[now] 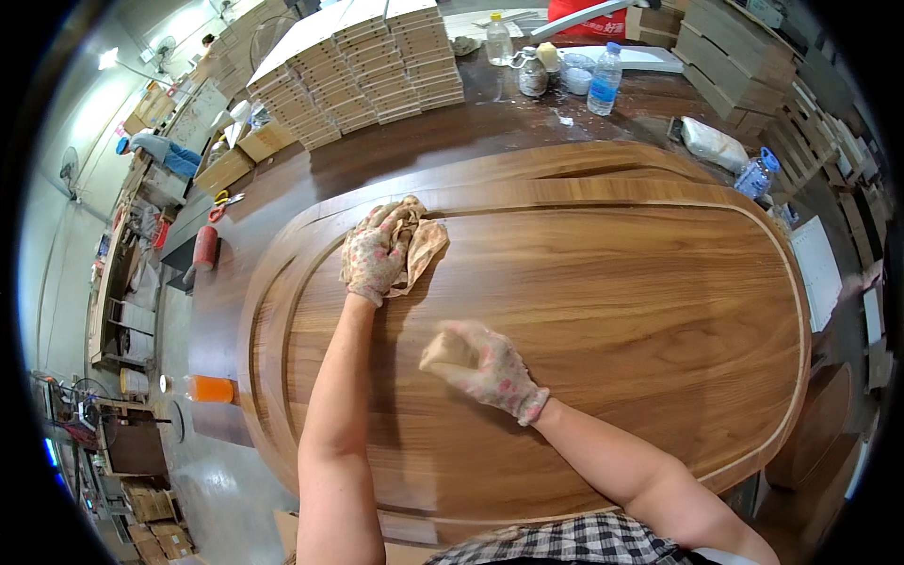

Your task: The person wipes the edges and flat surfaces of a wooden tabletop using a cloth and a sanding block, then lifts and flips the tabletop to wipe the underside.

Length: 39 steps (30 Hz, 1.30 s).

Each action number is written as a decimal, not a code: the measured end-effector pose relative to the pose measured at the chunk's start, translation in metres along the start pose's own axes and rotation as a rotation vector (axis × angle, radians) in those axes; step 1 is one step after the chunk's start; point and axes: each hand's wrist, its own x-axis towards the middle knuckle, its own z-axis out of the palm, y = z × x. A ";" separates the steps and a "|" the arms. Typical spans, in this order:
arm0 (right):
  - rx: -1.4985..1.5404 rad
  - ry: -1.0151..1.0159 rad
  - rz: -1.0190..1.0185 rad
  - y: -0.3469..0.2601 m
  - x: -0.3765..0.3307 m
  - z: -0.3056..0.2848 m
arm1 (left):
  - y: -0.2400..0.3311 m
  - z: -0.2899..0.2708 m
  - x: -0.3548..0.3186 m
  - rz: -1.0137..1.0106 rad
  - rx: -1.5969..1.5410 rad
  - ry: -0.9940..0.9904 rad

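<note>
My left hand (374, 252), in a pale glove with pink flower print, lies on a crumpled tan patterned cloth (428, 247), gripping it against a large oval brown wood-grain panel (612, 301) near its upper left rim. Lower and to the right, my right hand (490, 372) hovers over the panel in a matching glove, somewhat smeared by motion. Its fingers curl toward the thumb around a pale beige patch; I cannot tell whether that is a held thing or the glove's palm. A raised rim runs along the panel's edge.
Stacked boards (367, 71) stand at the back. Bottles, including a clear blue-labelled one (605, 83), sit at the back right near a white bundle (714, 144). On the left are yellow-handled scissors (222, 202), a red cylinder (206, 248) and an orange-filled bottle (209, 388) lying down.
</note>
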 end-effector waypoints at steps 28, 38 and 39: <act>0.103 -0.107 0.025 -0.021 -0.070 -0.262 | 0.178 -0.021 -0.169 -0.277 0.145 0.300; 0.130 0.670 -0.077 -0.057 -0.285 -0.392 | 0.160 -0.019 -0.174 -0.362 0.052 0.321; 0.133 0.750 -0.084 -0.053 -0.304 -0.391 | 0.177 -0.020 -0.167 -0.338 0.036 0.305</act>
